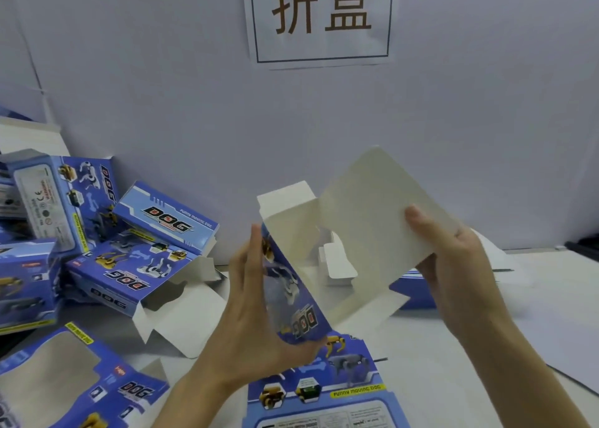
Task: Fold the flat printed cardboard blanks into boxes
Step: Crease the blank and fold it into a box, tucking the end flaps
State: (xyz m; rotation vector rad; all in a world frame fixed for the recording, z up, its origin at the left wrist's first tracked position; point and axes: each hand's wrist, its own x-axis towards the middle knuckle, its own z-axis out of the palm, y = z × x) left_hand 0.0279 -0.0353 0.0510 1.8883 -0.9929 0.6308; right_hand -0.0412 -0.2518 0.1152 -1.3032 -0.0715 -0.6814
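A partly opened cardboard blank (356, 220) is held up above the table, its plain white inside facing me and its blue printed side panel turned to the left. My left hand (256, 324) grips that blue panel from the left, thumb under its lower end. My right hand (453, 265) pinches the large white panel at its right edge, thumb on the inner face. Small white flaps stick out at the top and in the middle of the blank. A flat printed blank (324, 392) lies on the table below my hands.
Several folded blue "DOG" boxes (81, 233) are piled at the left, some with open flaps. Another blank with a window cut-out (64, 382) lies at the lower left. A white wall with a paper sign (321, 19) stands close behind. The white table (470, 356) runs to the right.
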